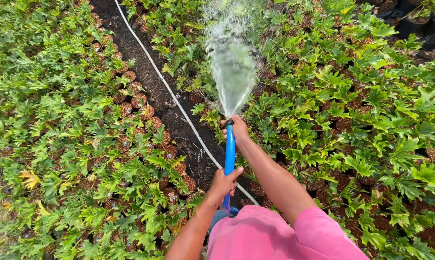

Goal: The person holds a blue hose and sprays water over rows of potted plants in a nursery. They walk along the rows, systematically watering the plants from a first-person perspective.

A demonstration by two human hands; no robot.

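gripping the blue hose (229, 154) with both hands, you hold it out over the dark soil path (179, 120) between two beds of potted green seedlings (83, 125). your right hand (237, 129) is at the nozzle end, fingers wrapped round the tip, seemingly pinching the outlet so the water spray (232, 67) fans wide over the plants ahead. your left hand (223, 185) sits lower, fingers curled shut round the hose to steady and steer it. a thin white pipe (164, 82) runs along the path beside you.
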